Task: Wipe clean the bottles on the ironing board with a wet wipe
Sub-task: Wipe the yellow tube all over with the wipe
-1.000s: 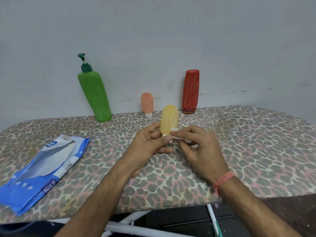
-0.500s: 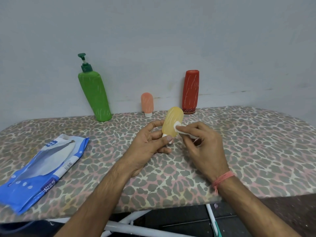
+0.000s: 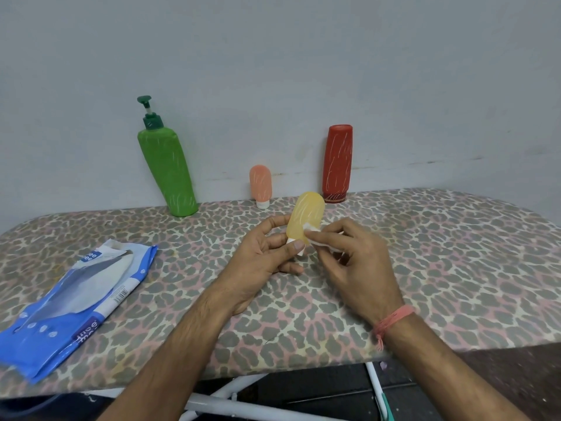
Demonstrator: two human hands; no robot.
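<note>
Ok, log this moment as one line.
left hand: holds small yellow plastic bottle | right hand: presses white wet wipe on it | green, peach, red bottles: standing, unheld

A plain pale grey-blue painted wall (image 3: 303, 56) fills the upper part of the view. A faint dark horizontal scuff line (image 3: 425, 162) marks the wall low on its right part. Below the wall, at the bottom edge of the view, white tubular metal frame legs (image 3: 230, 402) cross one another. Right of these legs lies a dark brown floor (image 3: 516, 378). A thin green-tipped strip (image 3: 387, 408) runs beside the right-hand leg, well below the wall; what it is cannot be told.
</note>
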